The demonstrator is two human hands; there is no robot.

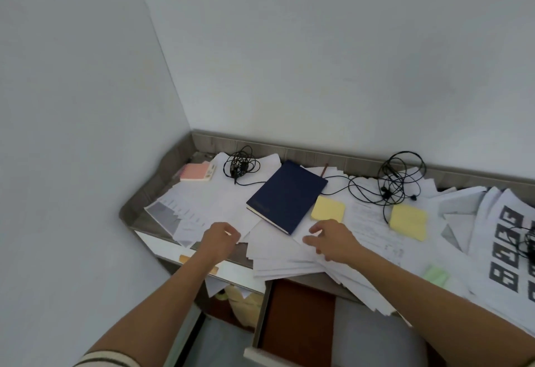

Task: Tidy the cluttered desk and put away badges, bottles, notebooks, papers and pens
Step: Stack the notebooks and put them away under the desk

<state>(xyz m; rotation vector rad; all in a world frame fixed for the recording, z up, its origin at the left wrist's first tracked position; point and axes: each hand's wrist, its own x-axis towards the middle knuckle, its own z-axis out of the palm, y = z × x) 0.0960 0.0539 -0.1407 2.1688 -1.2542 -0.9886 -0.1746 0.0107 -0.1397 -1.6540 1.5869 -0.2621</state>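
Papers point(278, 253) blanket grey desk point(136, 214) in white-walled corner; left hand point(220, 238) curls fingers at a sheet's edge, grip unclear; right hand point(333, 240) spreads fingers on the pile.

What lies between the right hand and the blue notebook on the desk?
Nothing visible. The right hand rests on loose papers just before the blue notebook; a yellow sticky pad lies beside it.

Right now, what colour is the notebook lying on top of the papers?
The notebook is dark navy blue, clearest in the head view.
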